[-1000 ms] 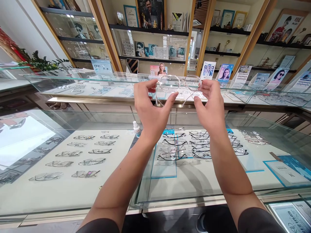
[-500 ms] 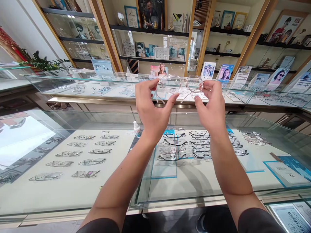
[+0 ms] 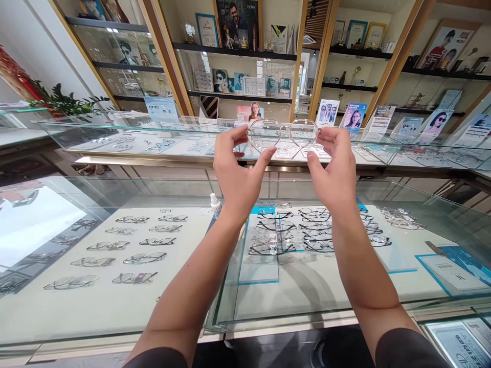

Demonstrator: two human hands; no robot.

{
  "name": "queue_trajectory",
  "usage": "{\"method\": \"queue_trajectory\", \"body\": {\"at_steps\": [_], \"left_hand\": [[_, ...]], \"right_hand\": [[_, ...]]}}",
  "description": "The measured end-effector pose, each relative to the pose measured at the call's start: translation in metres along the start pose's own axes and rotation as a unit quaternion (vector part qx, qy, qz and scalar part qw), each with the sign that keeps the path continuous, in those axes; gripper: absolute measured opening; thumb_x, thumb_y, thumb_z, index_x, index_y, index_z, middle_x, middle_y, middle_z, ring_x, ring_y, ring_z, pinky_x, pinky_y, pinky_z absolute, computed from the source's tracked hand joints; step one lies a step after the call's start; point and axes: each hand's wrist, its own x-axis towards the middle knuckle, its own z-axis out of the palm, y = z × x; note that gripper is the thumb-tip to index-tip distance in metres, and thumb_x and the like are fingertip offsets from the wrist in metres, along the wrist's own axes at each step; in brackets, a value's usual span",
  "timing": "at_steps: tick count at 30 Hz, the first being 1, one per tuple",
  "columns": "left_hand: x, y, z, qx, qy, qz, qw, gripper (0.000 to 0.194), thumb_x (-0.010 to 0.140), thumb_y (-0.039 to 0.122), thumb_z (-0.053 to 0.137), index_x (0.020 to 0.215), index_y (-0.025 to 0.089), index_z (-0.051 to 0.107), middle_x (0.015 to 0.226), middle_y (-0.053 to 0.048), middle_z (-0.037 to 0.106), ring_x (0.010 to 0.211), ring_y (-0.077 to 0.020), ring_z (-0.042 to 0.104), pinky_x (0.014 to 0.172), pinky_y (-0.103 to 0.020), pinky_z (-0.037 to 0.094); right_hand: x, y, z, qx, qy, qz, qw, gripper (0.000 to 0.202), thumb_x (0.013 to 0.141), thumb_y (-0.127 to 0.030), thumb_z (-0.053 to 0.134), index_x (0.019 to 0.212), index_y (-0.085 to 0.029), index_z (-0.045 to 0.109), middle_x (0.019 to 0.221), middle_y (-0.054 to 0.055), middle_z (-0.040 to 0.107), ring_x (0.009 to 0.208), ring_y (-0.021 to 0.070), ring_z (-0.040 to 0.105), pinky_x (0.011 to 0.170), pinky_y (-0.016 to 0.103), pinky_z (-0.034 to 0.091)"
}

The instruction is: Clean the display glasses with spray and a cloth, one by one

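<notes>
A pair of thin-rimmed, clear eyeglasses [image 3: 284,132] is held up at the upper middle, lenses side by side, with its temple arms crossing below the bridge. My left hand [image 3: 240,166] grips the left end of the frame between its fingers, the thumb spread below the lens. At the right end, my right hand [image 3: 333,166] pinches the frame near the hinge with its fingertips, thumb apart beneath. Both hands are raised above the glass display case.
Below, a glass case [image 3: 184,327] holds rows of eyeglasses [image 3: 149,257] and dark frames [image 3: 276,225]. A small white bottle [image 3: 215,203] stands beside my left wrist. Farther back are another glass counter [image 3: 172,159], advertising cards [image 3: 353,116] and wall shelves [image 3: 238,52].
The eyeglasses have shifted slightly left and turned a little, and their temple arms now cross below the bridge. My left thumb has moved slightly left.
</notes>
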Motion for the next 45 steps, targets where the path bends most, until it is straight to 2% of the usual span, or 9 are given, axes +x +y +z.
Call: {"method": "queue_trajectory", "body": {"at_steps": [8, 15, 22, 39, 45], "left_hand": [[0.002, -0.006, 0.000, -0.014, -0.005, -0.008, 1.000, 0.056, 0.086, 0.053, 0.085, 0.134, 0.032, 0.065, 0.131, -0.007, 0.073, 0.117, -0.0249, 0.071, 0.087, -0.038, 0.060], [0.007, -0.019, -0.001, -0.054, -0.039, -0.040, 0.997, 0.053, 0.086, 0.052, 0.085, 0.131, 0.031, 0.066, 0.131, -0.007, 0.074, 0.117, -0.0244, 0.072, 0.085, -0.036, 0.061], [0.010, -0.026, 0.001, -0.091, -0.046, -0.067, 0.993, 0.053, 0.083, 0.047, 0.088, 0.129, 0.032, 0.067, 0.134, -0.008, 0.074, 0.120, -0.0265, 0.072, 0.085, -0.038, 0.062], [0.004, -0.007, -0.002, 0.000, -0.008, 0.001, 1.000, 0.060, 0.087, 0.055, 0.084, 0.138, 0.032, 0.062, 0.141, -0.008, 0.067, 0.123, -0.0274, 0.067, 0.089, -0.040, 0.058], [0.004, -0.001, -0.003, -0.018, -0.004, -0.013, 1.000, 0.060, 0.084, 0.057, 0.086, 0.135, 0.032, 0.064, 0.137, -0.008, 0.068, 0.122, -0.0284, 0.067, 0.091, -0.041, 0.058]], "right_hand": [[-0.001, -0.001, -0.001, -0.008, 0.003, -0.012, 1.000, 0.051, 0.098, -0.012, 0.057, 0.144, -0.034, 0.050, 0.141, 0.008, 0.065, 0.134, 0.0309, 0.066, 0.117, 0.063, 0.053], [-0.001, -0.005, -0.003, -0.008, 0.001, -0.017, 1.000, 0.053, 0.098, -0.012, 0.056, 0.145, -0.036, 0.051, 0.142, 0.008, 0.065, 0.135, 0.0319, 0.065, 0.115, 0.063, 0.055], [-0.001, -0.009, -0.003, -0.011, 0.001, -0.021, 1.000, 0.052, 0.098, -0.011, 0.056, 0.144, -0.034, 0.053, 0.142, 0.008, 0.065, 0.135, 0.0311, 0.065, 0.113, 0.061, 0.057], [-0.001, -0.001, 0.000, -0.002, -0.009, 0.012, 1.000, 0.048, 0.098, -0.016, 0.060, 0.142, -0.033, 0.050, 0.140, 0.009, 0.067, 0.133, 0.0307, 0.067, 0.113, 0.060, 0.056], [-0.001, 0.000, 0.001, -0.003, -0.006, 0.011, 1.000, 0.045, 0.097, -0.016, 0.061, 0.138, -0.031, 0.052, 0.140, 0.009, 0.068, 0.131, 0.0296, 0.068, 0.112, 0.059, 0.058]]}}
